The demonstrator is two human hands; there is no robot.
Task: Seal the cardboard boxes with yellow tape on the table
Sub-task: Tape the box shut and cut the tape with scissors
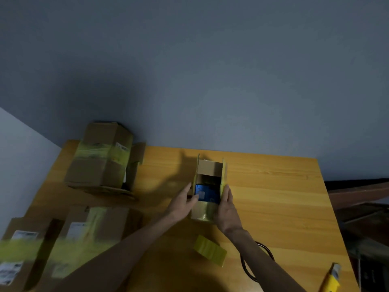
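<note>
A small cardboard box (205,211) stands open in the middle of the wooden table (273,197), its flaps up and edged with yellow tape; a blue object (207,193) lies inside. My left hand (183,202) touches the box's left side, fingers reaching over the opening. My right hand (226,204) presses against its right side with straight fingers. A loose strip of yellow tape (210,249) lies on the table near me. A tape roll (255,260) sits partly hidden under my right forearm.
Three larger cardboard boxes with yellow tape stand on the left: one at the back (103,159), two near the front (90,234) (19,249). A yellow utility knife (331,279) lies at the front right. The table's right edge drops off to dark furniture.
</note>
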